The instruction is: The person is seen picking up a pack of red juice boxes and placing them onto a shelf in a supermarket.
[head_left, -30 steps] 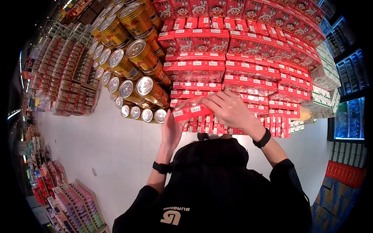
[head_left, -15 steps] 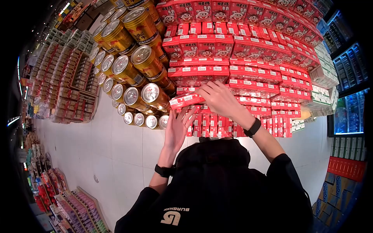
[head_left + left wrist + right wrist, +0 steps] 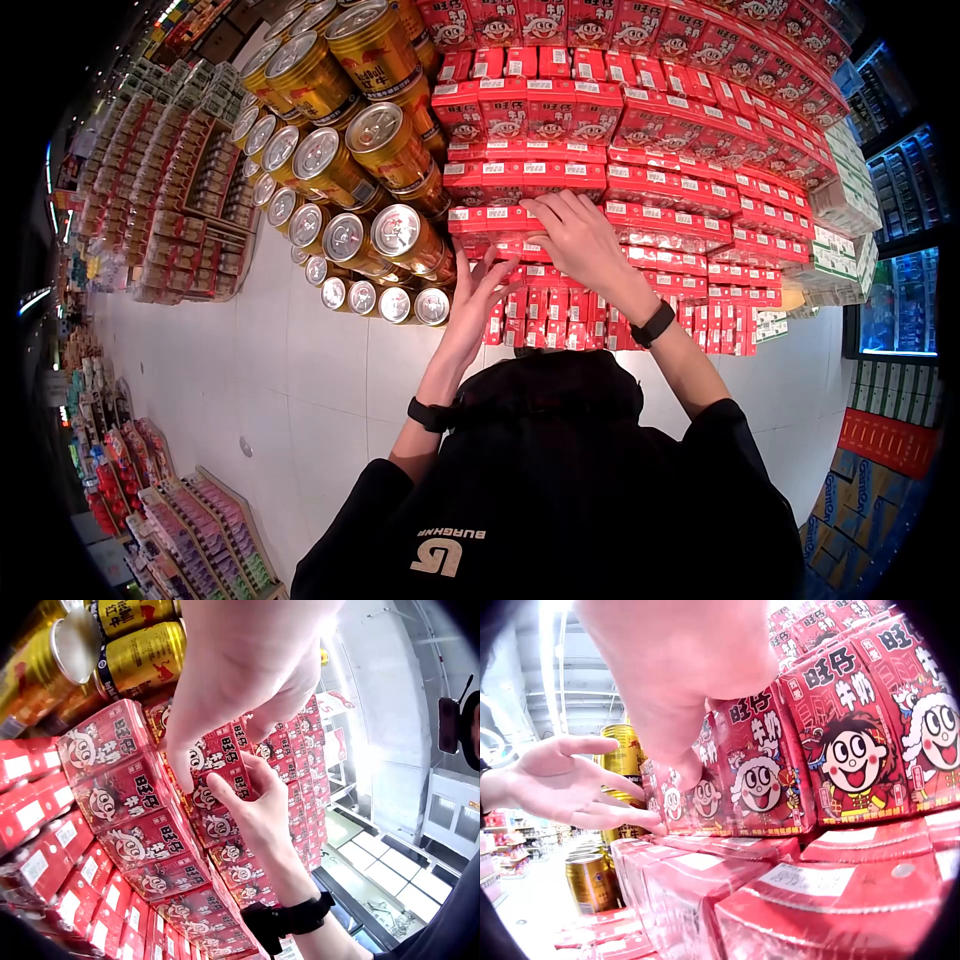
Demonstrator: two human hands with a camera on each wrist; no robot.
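As left wrist shows, ceiling [image 3: 390,656] beyond cartons [image 3: 131,844]

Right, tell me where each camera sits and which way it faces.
Head: worn on the head, facing forward and down at red cartons; shows torso, left hand, right hand.
Left wrist: on that wrist, facing carton fronts; left hand near, right hand beyond.
Right wrist: likewise; right hand near, left hand beyond.
Both wrist views share cartons, gold cans.

A pale floor [image 3: 320,400] with thin seams is flanked in the head view by stocked displays [image 3: 195,215] at left and dark-framed, blue-lit coolers [image 3: 898,305] at right, while a whitish ceiling [image 3: 585,684] is lit by bright strip lights [image 3: 549,645].
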